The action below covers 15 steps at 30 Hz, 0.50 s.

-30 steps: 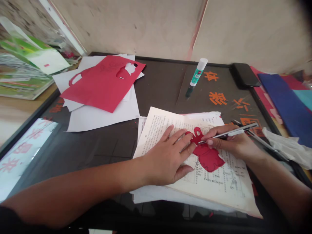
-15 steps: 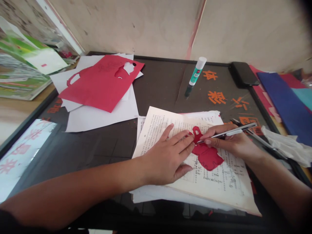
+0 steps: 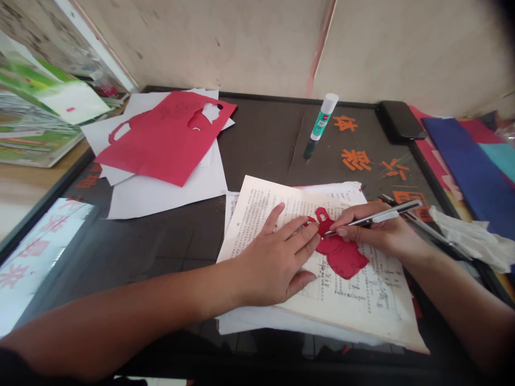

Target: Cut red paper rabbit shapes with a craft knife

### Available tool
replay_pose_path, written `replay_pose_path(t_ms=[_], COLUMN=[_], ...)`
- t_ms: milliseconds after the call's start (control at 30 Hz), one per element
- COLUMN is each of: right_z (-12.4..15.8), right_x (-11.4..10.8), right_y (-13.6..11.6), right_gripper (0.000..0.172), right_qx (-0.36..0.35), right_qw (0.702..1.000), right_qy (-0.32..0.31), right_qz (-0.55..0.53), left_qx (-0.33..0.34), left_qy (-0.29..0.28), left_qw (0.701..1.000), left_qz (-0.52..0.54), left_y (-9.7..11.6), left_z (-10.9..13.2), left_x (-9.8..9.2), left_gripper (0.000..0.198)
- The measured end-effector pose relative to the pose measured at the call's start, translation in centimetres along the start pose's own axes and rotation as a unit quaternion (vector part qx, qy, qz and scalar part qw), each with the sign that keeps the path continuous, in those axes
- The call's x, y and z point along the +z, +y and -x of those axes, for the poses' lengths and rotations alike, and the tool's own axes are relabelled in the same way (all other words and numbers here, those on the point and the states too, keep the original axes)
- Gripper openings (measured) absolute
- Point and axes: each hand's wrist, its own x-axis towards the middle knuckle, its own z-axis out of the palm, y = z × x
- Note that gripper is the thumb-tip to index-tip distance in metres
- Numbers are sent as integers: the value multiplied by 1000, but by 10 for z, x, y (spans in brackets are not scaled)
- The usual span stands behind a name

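Observation:
A red paper cut-out with drawn lines and a small loop at its top lies on the open printed book. My left hand rests flat across the page, fingers stretched out, their tips pressing on the left edge of the cut-out. In my right hand is a slim silver pen-shaped craft knife, pinched like a pen. Its tip touches the red paper just right of my left fingertips. The fine blade is too small to see clearly.
A red sheet with cut-out holes lies on white papers at the back left. Farther back stands a glue stick. A black phone-like object, coloured papers and a crumpled white glove-like item are on the right.
The whole view has shifted very slightly. Both hands keep the same grip and place, with the knife tip still on the red cut-out.

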Motion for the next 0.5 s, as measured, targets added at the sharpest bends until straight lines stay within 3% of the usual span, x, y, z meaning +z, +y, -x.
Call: replay_pose_path(t_ms=[500], right_z=[-1], right_x=[-3], right_y=[6], right_gripper=[14], right_qx=[-18], right_qw=[1000], right_qy=[-2], right_qz=[23], left_qx=[3], left_qy=[14], left_qw=[999], left_qz=[-38], left_y=[3], left_z=[0], left_x=[-1], left_gripper=[49])
